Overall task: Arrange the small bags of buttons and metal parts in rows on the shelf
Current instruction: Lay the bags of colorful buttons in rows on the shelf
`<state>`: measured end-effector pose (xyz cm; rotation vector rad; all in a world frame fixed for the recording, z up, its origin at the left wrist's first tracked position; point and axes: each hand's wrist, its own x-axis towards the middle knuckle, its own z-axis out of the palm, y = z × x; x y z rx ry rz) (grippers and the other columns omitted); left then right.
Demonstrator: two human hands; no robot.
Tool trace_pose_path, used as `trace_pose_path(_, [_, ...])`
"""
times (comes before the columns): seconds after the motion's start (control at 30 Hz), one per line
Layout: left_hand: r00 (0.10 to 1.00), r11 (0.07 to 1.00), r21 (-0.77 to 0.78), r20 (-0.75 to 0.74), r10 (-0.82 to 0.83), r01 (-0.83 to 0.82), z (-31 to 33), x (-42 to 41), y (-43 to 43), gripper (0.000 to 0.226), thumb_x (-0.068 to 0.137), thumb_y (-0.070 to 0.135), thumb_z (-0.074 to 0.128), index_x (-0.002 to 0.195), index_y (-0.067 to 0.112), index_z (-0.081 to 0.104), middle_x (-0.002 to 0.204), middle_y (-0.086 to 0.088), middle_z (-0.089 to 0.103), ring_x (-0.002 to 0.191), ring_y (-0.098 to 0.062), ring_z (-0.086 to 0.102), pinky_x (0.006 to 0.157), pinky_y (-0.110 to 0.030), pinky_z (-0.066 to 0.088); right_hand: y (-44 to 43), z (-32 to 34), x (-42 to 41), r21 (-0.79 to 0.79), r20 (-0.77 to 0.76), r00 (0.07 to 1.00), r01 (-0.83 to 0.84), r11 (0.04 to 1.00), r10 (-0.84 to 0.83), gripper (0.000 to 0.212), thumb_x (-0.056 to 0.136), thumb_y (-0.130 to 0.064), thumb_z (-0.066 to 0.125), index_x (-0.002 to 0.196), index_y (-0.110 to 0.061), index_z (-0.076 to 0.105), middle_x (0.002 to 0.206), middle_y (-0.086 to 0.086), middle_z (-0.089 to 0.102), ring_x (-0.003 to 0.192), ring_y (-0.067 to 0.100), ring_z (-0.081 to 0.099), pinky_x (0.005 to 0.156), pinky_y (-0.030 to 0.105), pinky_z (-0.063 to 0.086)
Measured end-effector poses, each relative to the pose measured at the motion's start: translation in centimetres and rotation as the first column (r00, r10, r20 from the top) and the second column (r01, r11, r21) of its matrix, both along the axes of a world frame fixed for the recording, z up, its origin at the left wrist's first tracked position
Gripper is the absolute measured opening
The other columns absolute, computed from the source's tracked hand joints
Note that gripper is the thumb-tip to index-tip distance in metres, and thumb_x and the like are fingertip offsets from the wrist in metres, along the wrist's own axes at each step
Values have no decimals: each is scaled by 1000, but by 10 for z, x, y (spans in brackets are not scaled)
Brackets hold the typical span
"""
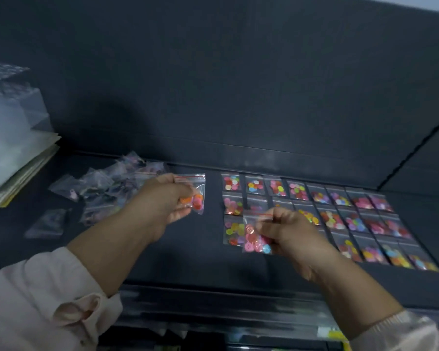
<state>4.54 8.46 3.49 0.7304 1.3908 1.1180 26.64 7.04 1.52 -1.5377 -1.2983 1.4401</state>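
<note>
Left hand [166, 200] is pinched on an orange-button bag [199, 192], right hand [288, 230] on a pink-button bag [252, 238], both held over the shelf [200, 264]; light, limp and slippery, these are judged best gripped at the zip edge.

Light: dim, cool.
Shadow: soft patch on back wall [127, 117].
Blur: front edge of shelf [200, 264] smeared.
Edges: lines bent.

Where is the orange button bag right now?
Head view, left of centre: the orange button bag is in the left hand, between the loose pile and the neat rows.
</note>
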Motion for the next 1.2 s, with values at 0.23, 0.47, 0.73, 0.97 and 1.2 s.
trace_pose_path(0.23, [996,1000,3,-85,-22,23,-4,17,-15,15,85,2,60,80,16,59,78,-8,71,69,-18,65,74,-30,50,-24,-19,-9,-43,50,997,-57,997,59,15,84,-4,65,74,-14,59,67,-1,62,60,8,57,56,20,49])
trace_pose_path(0.47, [990,998,4,-127,-55,56,-7,22,-26,12,86,4,59,82,15,59,77,-10,71,69,-17,65,63,-26,48,-29,-33,-10,99,302,942,-182,978,145,28,84,-4,64,75,-30,59,72,-13,63,51,-5,54,52,14,44])
trace_pose_path(0.73, [989,997,2,-128,-77,78,-6,29,-31,10,85,5,62,84,15,62,90,-9,71,83,-21,66,70,-28,51,-34,-34,-7,176,376,908,-264,948,183,33,86,-1,59,76,-32,56,73,-23,55,56,-17,54,50,5,38])
trace_pose_path(0.97, [980,983,19,-83,-183,185,2,48,-33,13,82,4,67,80,15,61,79,-1,71,81,-18,68,71,-28,53,-24,-1,-4,338,147,989,-68,939,19,11,88,-26,62,80,-19,63,68,-10,60,62,1,56,59,16,45])
trace_pose_path(1.2, [956,965,24,-145,-257,263,7,77,-32,13,80,11,73,77,16,60,76,1,70,70,-12,66,68,-26,54,-9,22,-1,131,-241,969,-26,991,57,16,91,-12,57,76,-12,60,60,4,58,45,10,48,43,21,37])
